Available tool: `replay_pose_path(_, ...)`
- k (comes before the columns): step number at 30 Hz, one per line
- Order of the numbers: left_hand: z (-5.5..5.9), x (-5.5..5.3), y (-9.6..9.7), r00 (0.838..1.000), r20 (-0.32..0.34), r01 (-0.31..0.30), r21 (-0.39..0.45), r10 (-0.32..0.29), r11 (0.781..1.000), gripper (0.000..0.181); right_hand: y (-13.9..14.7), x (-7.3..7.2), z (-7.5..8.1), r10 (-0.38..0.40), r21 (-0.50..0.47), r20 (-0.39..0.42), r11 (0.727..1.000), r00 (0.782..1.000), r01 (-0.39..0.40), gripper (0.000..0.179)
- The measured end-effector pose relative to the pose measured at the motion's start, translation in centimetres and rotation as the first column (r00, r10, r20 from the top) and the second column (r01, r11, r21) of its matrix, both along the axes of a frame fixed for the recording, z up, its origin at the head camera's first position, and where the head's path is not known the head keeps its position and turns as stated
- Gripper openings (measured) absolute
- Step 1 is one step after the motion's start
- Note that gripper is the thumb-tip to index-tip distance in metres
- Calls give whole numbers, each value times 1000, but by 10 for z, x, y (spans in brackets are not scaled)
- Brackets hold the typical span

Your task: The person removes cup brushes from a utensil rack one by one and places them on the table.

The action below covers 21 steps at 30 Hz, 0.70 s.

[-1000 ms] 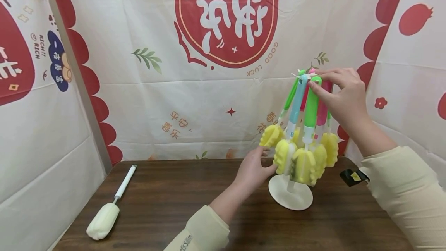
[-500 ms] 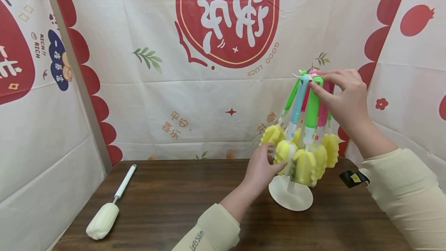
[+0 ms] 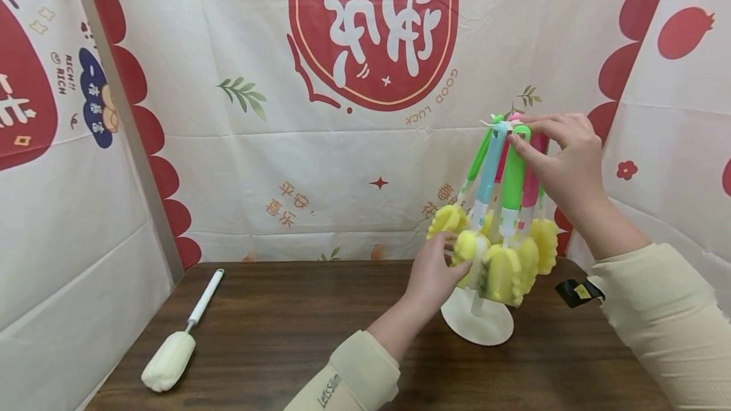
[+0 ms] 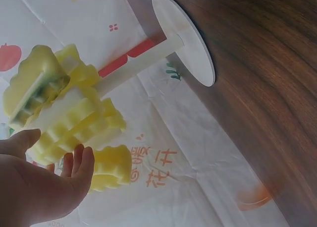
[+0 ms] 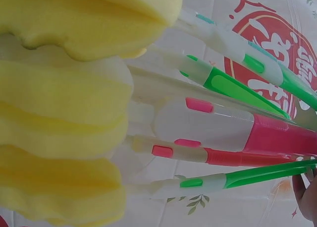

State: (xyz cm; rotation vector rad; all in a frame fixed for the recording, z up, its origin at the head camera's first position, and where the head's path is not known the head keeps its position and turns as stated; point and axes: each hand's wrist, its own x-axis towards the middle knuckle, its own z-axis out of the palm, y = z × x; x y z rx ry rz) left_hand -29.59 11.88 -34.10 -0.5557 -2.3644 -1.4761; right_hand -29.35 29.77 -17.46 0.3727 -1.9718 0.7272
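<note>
Several sponge bottle brushes hang heads-down from a white stand (image 3: 478, 328) at the right of the table. Their handles are green, blue and pink. My left hand (image 3: 429, 278) has its thumb and fingers around the yellow-and-white sponge head (image 4: 69, 120) of the blue-handled brush (image 3: 488, 167). My right hand (image 3: 571, 157) is at the top of the stand, pinching the upper end of a green-handled brush (image 3: 513, 182); its other fingers reach over the stand's top, partly hidden. In the right wrist view only a bit of a hand shows at the right edge.
A white-handled sponge brush (image 3: 171, 360) lies on the left of the brown wooden table (image 3: 285, 335). Printed cloth (image 3: 342, 170) hangs behind the table and on both sides. A black strap (image 3: 577, 292) hangs by the right sleeve.
My left hand has moved right and slightly up, its thumb coming across the front of the blue-handled brush's sponge head. My right hand stays at the stand's top.
</note>
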Motion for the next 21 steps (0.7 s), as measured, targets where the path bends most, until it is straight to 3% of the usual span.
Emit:
replay_pose_path(9, -1, 2, -3, 999, -28, -16, 24, 17, 1000, 31, 1, 1, 0, -14, -8, 8, 1000, 1000, 14, 39)
replay_pose_path(21, 0, 5, -9, 995, -90, -35, -37, 31, 999, 23, -1, 0, 0, -8, -8, 7, 1000, 1000, 8, 38)
